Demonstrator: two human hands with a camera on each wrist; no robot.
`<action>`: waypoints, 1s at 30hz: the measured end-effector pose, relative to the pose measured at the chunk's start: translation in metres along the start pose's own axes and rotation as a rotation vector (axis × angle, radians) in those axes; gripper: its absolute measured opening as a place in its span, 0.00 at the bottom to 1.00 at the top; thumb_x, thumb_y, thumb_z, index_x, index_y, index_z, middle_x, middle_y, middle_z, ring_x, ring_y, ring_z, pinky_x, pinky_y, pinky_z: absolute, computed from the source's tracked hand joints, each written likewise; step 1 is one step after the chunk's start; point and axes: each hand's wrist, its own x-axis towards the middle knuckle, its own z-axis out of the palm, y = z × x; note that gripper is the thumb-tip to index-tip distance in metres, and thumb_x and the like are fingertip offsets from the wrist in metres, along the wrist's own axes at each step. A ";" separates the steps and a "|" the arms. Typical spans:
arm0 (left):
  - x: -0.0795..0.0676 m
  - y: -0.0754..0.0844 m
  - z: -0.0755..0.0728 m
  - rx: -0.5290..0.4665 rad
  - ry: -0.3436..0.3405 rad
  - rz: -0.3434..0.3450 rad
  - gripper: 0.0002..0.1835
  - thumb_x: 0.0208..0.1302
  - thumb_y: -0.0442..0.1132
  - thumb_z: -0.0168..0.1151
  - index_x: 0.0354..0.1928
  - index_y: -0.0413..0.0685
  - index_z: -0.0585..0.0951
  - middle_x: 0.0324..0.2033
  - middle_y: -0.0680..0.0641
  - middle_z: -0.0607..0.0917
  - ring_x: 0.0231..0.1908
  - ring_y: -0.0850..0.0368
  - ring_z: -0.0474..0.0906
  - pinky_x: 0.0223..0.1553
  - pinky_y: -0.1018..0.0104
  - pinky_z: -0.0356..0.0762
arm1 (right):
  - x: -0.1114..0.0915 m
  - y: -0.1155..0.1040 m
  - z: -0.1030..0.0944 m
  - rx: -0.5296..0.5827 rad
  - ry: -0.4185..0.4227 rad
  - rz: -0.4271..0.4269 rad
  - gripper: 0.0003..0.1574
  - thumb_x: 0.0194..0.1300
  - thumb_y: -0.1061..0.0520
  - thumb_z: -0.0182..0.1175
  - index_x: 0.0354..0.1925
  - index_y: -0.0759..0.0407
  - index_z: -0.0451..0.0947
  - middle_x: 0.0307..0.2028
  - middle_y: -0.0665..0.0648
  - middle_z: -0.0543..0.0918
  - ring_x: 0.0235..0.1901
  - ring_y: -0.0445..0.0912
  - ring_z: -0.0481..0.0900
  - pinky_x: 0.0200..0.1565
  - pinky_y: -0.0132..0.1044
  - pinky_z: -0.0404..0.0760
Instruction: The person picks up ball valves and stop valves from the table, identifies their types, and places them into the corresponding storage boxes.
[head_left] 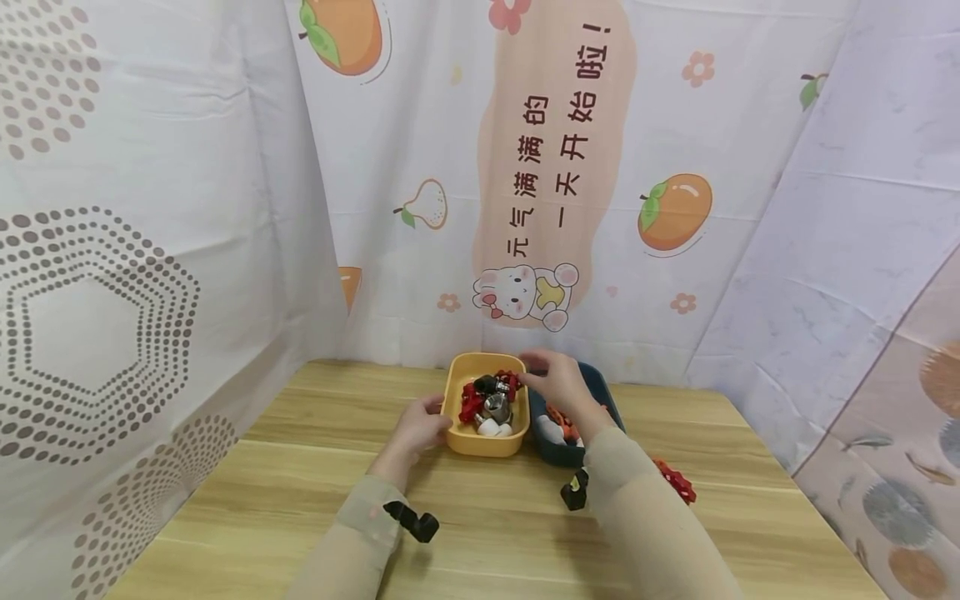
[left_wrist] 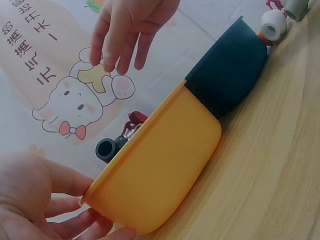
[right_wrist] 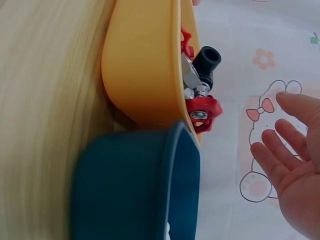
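Note:
A yellow bin (head_left: 483,446) holds red handwheels (head_left: 471,404), a black pipe fitting (right_wrist: 207,59), a metal fitting (head_left: 497,407) and white pieces (head_left: 492,428). At the bin's left end, my left hand (head_left: 420,423) holds its wall, with the thumb at the rim in the left wrist view. My right hand (head_left: 558,381) hovers over the border between the yellow bin and a dark blue bin (head_left: 558,457); it grips nothing, its fingers loosely spread in the right wrist view (right_wrist: 300,155). White, grey and orange parts (head_left: 562,425) lie in the blue bin, partly hidden by that hand.
Right of the right forearm, a red handwheel (head_left: 678,483) lies on the wooden table (head_left: 480,533). A white fitting (left_wrist: 273,25) shows beyond the blue bin in the left wrist view. Printed curtains (head_left: 420,283) hang behind and on both sides.

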 end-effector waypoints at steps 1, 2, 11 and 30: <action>0.000 0.000 0.000 0.003 0.003 -0.001 0.34 0.60 0.24 0.59 0.71 0.29 0.68 0.62 0.28 0.75 0.52 0.40 0.80 0.45 0.53 0.85 | -0.001 0.001 -0.002 -0.006 0.003 -0.007 0.25 0.67 0.54 0.69 0.61 0.54 0.81 0.57 0.57 0.84 0.59 0.55 0.79 0.58 0.53 0.79; 0.000 0.000 0.000 0.005 0.005 -0.003 0.34 0.60 0.24 0.59 0.71 0.30 0.68 0.62 0.28 0.75 0.52 0.41 0.80 0.45 0.53 0.85 | -0.002 0.001 -0.004 -0.018 0.005 -0.018 0.25 0.67 0.53 0.69 0.62 0.54 0.81 0.58 0.57 0.83 0.59 0.55 0.79 0.59 0.53 0.79; 0.003 -0.002 0.000 0.011 0.014 -0.006 0.33 0.61 0.24 0.59 0.70 0.30 0.69 0.61 0.29 0.76 0.51 0.41 0.80 0.43 0.54 0.86 | -0.012 0.007 -0.019 -0.029 -0.003 -0.043 0.28 0.67 0.55 0.69 0.63 0.55 0.80 0.60 0.58 0.82 0.60 0.55 0.78 0.58 0.52 0.79; 0.004 -0.004 0.000 0.030 0.020 0.004 0.33 0.61 0.25 0.60 0.70 0.30 0.69 0.60 0.29 0.76 0.50 0.43 0.80 0.44 0.54 0.86 | -0.033 0.027 -0.048 0.048 0.006 -0.092 0.34 0.66 0.58 0.70 0.67 0.63 0.74 0.64 0.65 0.77 0.64 0.63 0.72 0.60 0.60 0.75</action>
